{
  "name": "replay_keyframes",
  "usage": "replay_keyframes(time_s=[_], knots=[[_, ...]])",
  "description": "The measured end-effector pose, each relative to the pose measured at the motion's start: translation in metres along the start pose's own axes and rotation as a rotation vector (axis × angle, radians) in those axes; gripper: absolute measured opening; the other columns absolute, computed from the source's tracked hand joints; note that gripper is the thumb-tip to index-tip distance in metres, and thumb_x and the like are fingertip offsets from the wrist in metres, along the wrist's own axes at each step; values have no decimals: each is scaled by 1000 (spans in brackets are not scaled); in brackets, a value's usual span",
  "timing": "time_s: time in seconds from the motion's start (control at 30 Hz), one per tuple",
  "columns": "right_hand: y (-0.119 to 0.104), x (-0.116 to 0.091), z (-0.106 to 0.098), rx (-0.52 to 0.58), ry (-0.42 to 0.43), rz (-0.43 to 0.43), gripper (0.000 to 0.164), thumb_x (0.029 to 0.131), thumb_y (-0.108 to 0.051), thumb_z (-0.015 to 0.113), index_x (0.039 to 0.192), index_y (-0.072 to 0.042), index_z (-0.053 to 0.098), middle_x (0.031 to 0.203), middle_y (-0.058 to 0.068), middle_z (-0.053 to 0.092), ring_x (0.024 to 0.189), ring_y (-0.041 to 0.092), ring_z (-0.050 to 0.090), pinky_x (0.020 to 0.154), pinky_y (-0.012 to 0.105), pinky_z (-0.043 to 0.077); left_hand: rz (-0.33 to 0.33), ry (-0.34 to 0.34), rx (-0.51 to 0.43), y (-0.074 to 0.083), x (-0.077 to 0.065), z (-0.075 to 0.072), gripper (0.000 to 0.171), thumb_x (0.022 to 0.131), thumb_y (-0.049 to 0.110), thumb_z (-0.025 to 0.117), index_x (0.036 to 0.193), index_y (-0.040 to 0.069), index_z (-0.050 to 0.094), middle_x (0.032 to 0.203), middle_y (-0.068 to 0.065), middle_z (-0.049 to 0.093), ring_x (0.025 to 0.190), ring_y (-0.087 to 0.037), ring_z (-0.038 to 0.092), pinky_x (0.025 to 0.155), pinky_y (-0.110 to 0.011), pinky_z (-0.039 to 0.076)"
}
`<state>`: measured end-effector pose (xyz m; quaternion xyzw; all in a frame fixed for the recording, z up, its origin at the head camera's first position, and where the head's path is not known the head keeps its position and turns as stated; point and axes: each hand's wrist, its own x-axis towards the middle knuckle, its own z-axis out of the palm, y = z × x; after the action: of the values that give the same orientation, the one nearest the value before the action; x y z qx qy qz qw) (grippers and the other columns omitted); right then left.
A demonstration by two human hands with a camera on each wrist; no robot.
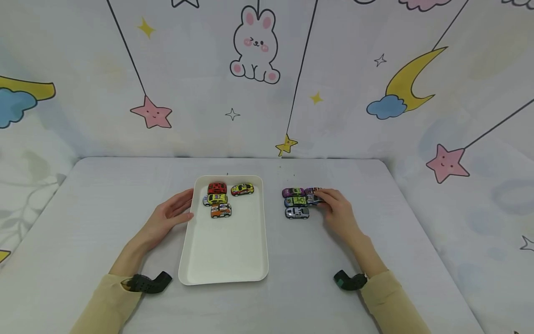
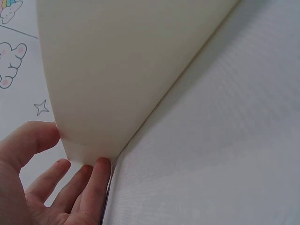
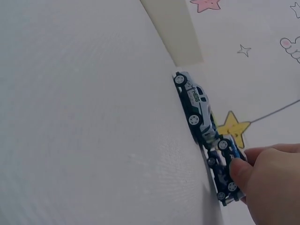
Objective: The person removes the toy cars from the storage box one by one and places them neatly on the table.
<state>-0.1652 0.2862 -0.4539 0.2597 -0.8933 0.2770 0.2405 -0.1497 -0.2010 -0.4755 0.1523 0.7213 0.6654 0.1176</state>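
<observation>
A white tray (image 1: pixel 225 250) lies on the table, with a red toy car (image 1: pixel 217 188), two yellow ones and an orange one (image 1: pixel 221 211) near its far end. My left hand (image 1: pixel 172 211) rests against the tray's left side, thumb and fingertips touching the outer wall (image 2: pixel 117 70). To the right of the tray stands a cluster of toy cars: purple (image 1: pixel 293 192), green (image 1: pixel 295 202), silver (image 1: pixel 297 213) and others. At its right edge my right hand (image 1: pixel 339 214) pinches a bluish-grey toy car (image 3: pixel 226 152), tilted in the right wrist view. Its fingers partly hide that car.
A white cloth covers the table (image 1: pixel 300 297). Behind it rises a backdrop printed with a rabbit (image 1: pixel 255 46), stars and moons. Each wrist carries a black camera mount, the left one (image 1: pixel 150 283) close to the tray's near left corner.
</observation>
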Motion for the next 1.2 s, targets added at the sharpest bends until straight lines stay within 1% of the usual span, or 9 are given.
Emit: replay_keyframes(time_s=[0.1, 0.2, 0.33, 0.47, 0.73, 0.83, 1.0, 1.2], knots=[[3, -1, 0, 6, 0, 11, 31, 81, 9, 66, 110, 0, 67, 111, 13, 63, 106, 26, 57, 88, 34, 48, -7, 7, -2, 0, 0, 0, 67, 90, 12, 63, 148, 17, 29, 153, -9, 28, 136, -17, 34, 101, -16, 38], [5, -2, 0, 8, -1, 15, 31, 80, 9, 66, 110, 0, 67, 111, 13, 63, 106, 26, 57, 89, 34, 48, -15, 13, -7, 0, 0, 1, 67, 90, 13, 64, 147, 19, 30, 153, -7, 29, 136, -13, 35, 101, -16, 38], [7, -5, 1, 5, -3, 13, 30, 80, 9, 67, 109, 0, 67, 112, 13, 63, 107, 27, 57, 91, 34, 48, -21, 9, -8, 1, 0, 2, 67, 90, 14, 64, 147, 19, 30, 153, -6, 28, 136, -15, 34, 101, -16, 38], [9, -8, 1, 8, -22, 18, 30, 81, 8, 66, 110, 0, 67, 114, 13, 62, 110, 26, 56, 94, 32, 46, -28, 12, -7, 2, 0, 3, 67, 89, 14, 65, 147, 20, 31, 153, -5, 29, 136, -15, 35, 102, -16, 38], [10, -8, 3, -1, -21, -10, 29, 80, 10, 67, 108, 1, 67, 112, 13, 61, 108, 26, 56, 92, 33, 46, -27, 14, 7, 2, 0, 1, 68, 89, 14, 65, 148, 19, 30, 153, -7, 28, 138, -21, 32, 101, -16, 38], [11, -9, 5, -9, -21, -16, 29, 80, 10, 66, 107, 1, 67, 111, 13, 61, 107, 26, 56, 91, 34, 47, -35, 21, 4, 2, 0, 1, 68, 89, 15, 65, 147, 20, 30, 153, -5, 29, 138, -21, 32, 102, -17, 38], [13, -10, 7, -12, -22, -3, 28, 81, 10, 66, 108, 1, 67, 112, 12, 61, 107, 26, 55, 91, 34, 46, -36, 19, 6, 2, -1, 0, 68, 89, 15, 65, 147, 20, 30, 153, -5, 29, 138, -20, 32, 102, -17, 38], [14, -11, 8, 1, -6, -4, 30, 81, 11, 65, 108, 0, 67, 113, 11, 61, 107, 25, 54, 91, 35, 46, -16, 11, 7, 2, -1, 0, 68, 90, 13, 64, 148, 18, 29, 153, -8, 28, 137, -18, 33, 101, -16, 38]])
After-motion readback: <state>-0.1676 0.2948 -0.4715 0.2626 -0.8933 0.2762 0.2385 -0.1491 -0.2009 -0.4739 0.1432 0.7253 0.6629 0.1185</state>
